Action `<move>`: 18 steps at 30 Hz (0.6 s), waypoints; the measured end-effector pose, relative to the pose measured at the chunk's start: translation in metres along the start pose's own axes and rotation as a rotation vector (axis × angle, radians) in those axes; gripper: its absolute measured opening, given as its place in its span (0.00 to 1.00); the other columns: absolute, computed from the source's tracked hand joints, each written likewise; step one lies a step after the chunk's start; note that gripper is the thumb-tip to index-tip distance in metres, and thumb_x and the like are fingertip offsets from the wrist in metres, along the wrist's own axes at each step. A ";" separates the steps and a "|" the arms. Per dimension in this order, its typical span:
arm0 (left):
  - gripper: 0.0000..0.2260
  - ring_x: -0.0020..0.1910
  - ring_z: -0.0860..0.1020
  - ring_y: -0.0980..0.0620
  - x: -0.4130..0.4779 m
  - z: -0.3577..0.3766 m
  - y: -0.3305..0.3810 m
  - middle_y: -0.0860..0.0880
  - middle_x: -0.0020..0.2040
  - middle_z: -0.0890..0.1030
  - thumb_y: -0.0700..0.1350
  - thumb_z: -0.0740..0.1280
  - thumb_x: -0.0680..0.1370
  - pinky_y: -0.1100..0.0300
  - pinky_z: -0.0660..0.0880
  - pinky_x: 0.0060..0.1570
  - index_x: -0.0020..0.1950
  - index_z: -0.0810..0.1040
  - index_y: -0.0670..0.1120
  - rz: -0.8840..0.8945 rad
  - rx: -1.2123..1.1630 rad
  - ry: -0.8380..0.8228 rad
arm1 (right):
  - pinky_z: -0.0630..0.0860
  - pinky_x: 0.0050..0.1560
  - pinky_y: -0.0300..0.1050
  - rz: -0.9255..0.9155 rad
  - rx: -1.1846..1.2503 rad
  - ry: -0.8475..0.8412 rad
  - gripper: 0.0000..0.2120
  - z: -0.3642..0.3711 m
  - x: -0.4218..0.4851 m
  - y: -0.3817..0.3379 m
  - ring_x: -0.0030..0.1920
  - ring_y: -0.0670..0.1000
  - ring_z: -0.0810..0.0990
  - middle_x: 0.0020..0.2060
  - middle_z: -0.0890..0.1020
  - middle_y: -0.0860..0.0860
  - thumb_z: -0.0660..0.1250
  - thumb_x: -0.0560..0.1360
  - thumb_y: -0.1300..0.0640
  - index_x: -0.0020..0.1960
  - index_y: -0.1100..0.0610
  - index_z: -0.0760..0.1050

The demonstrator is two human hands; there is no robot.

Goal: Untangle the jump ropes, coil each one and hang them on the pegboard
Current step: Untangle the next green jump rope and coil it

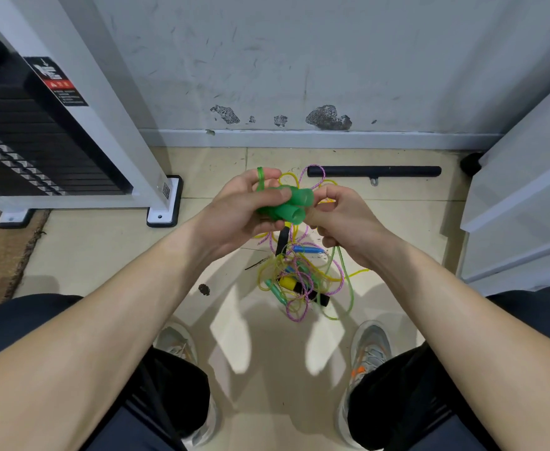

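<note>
My left hand [244,206] grips two green jump-rope handles [291,205] side by side, with a loop of green rope sticking up over its fingers. My right hand [342,216] is curled beside the handles' open ends and pinches green cord that trails down to the floor. Below the hands lies a tangled pile of ropes [303,278]: yellow, green and pink-and-white cords with a yellow-and-black handle, a blue handle and black handles mixed in. The pegboard is out of sight.
A white machine frame with a black weight stack [39,141] stands at the left. A black bar [374,171] lies on the tiles by the scuffed wall. White panels [524,196] close in the right. My knees and shoes [369,349] flank the pile.
</note>
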State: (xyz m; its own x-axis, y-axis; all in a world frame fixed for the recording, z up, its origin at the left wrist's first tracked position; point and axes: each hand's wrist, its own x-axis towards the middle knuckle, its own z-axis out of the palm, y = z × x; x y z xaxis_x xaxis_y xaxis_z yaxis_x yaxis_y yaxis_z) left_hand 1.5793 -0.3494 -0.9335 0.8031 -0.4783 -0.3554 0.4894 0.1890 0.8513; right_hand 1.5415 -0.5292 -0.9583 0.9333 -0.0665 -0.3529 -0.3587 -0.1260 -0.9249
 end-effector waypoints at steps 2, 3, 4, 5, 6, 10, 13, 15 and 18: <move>0.22 0.40 0.80 0.51 -0.001 -0.006 0.002 0.52 0.46 0.75 0.36 0.71 0.73 0.56 0.79 0.38 0.65 0.71 0.44 0.023 0.127 -0.068 | 0.68 0.34 0.46 -0.095 -0.086 -0.076 0.11 -0.001 -0.001 0.003 0.33 0.50 0.70 0.33 0.77 0.54 0.76 0.69 0.52 0.43 0.55 0.76; 0.24 0.41 0.80 0.51 -0.002 -0.009 0.002 0.53 0.46 0.75 0.37 0.71 0.71 0.55 0.79 0.39 0.65 0.71 0.44 0.027 0.181 -0.098 | 0.71 0.38 0.49 -0.154 -0.133 -0.119 0.10 -0.001 -0.002 0.005 0.36 0.50 0.73 0.35 0.78 0.58 0.76 0.70 0.51 0.44 0.56 0.78; 0.25 0.42 0.79 0.51 -0.004 -0.010 0.002 0.53 0.47 0.74 0.38 0.71 0.70 0.54 0.80 0.39 0.66 0.71 0.44 0.029 0.226 -0.121 | 0.74 0.43 0.51 -0.194 -0.162 -0.161 0.09 -0.002 -0.002 0.005 0.39 0.50 0.76 0.38 0.79 0.60 0.76 0.72 0.53 0.45 0.57 0.80; 0.25 0.42 0.79 0.51 -0.006 -0.010 0.001 0.53 0.48 0.74 0.37 0.71 0.69 0.54 0.80 0.40 0.65 0.71 0.45 0.028 0.257 -0.138 | 0.76 0.47 0.51 -0.215 -0.172 -0.195 0.06 -0.004 -0.001 0.006 0.41 0.50 0.77 0.39 0.81 0.60 0.75 0.74 0.56 0.45 0.57 0.81; 0.25 0.43 0.80 0.50 -0.007 -0.011 0.001 0.54 0.48 0.74 0.37 0.72 0.69 0.53 0.81 0.40 0.65 0.72 0.46 0.027 0.276 -0.153 | 0.76 0.50 0.50 -0.221 -0.182 -0.226 0.03 -0.006 -0.001 0.006 0.43 0.48 0.79 0.41 0.83 0.58 0.75 0.74 0.58 0.46 0.57 0.82; 0.26 0.43 0.78 0.52 -0.012 -0.013 0.001 0.52 0.50 0.72 0.35 0.73 0.68 0.52 0.81 0.39 0.64 0.71 0.46 0.064 0.374 -0.215 | 0.70 0.52 0.38 -0.298 -0.434 -0.092 0.10 -0.011 0.003 0.011 0.50 0.45 0.77 0.47 0.80 0.47 0.78 0.67 0.48 0.43 0.44 0.79; 0.28 0.42 0.77 0.53 -0.015 -0.015 0.002 0.51 0.52 0.70 0.34 0.73 0.68 0.55 0.80 0.39 0.65 0.70 0.44 0.130 0.429 -0.225 | 0.67 0.40 0.41 -0.251 -0.387 0.057 0.18 -0.008 0.003 0.014 0.36 0.46 0.70 0.36 0.74 0.46 0.80 0.62 0.46 0.38 0.50 0.71; 0.29 0.42 0.76 0.54 -0.016 -0.015 0.003 0.51 0.52 0.70 0.33 0.73 0.68 0.56 0.80 0.39 0.66 0.69 0.43 0.151 0.423 -0.227 | 0.72 0.37 0.45 -0.129 -0.254 -0.077 0.15 -0.007 0.001 0.013 0.31 0.49 0.73 0.30 0.76 0.50 0.78 0.70 0.51 0.37 0.56 0.74; 0.29 0.41 0.75 0.53 -0.016 -0.016 0.003 0.50 0.52 0.70 0.29 0.73 0.69 0.58 0.79 0.39 0.66 0.68 0.43 0.161 0.454 -0.245 | 0.80 0.47 0.50 0.057 -0.023 -0.344 0.07 -0.007 -0.004 0.011 0.42 0.53 0.82 0.43 0.85 0.60 0.72 0.76 0.60 0.53 0.63 0.81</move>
State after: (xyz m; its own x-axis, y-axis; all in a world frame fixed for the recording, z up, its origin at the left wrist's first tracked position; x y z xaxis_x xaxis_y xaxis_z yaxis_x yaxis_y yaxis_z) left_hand 1.5729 -0.3278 -0.9317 0.7264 -0.6701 -0.1528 0.1275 -0.0871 0.9880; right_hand 1.5335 -0.5371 -0.9660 0.8616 0.2630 -0.4341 -0.4067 -0.1540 -0.9005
